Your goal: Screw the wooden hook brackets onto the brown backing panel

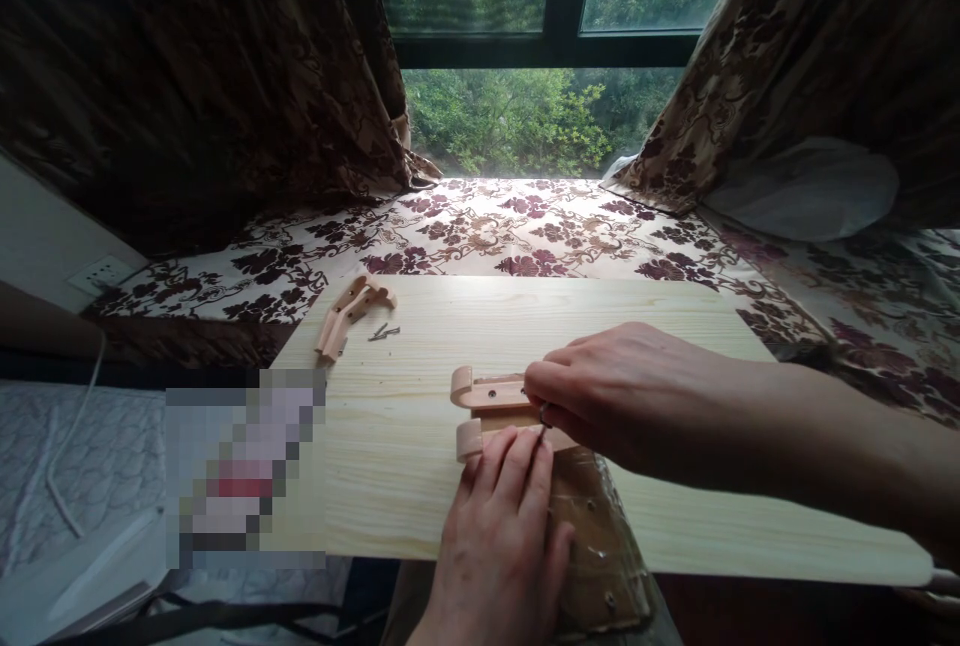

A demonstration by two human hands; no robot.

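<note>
My left hand (506, 511) presses its fingers over the nearer light-wood piece with a rounded end (469, 440), holding it down. Above it and to the right, my right hand (589, 381) is closed around a small bent metal tool (545, 414), which looks like a hex key. The tool's lower end is at the nearer wood piece, beside my left fingertips. Parallel to it lies a farther wood piece (480, 389) with dark screw heads, its right part hidden by my right hand. Beneath lies a brown, tape-covered cardboard piece (600, 536).
The pale wooden board (397, 426) carries a curved wooden part (352, 311) and several loose screws (384, 332) at the far left. A blurred-out object (251, 471) is at the left edge. Beyond are a floral-covered ledge (517, 226), curtains and a window.
</note>
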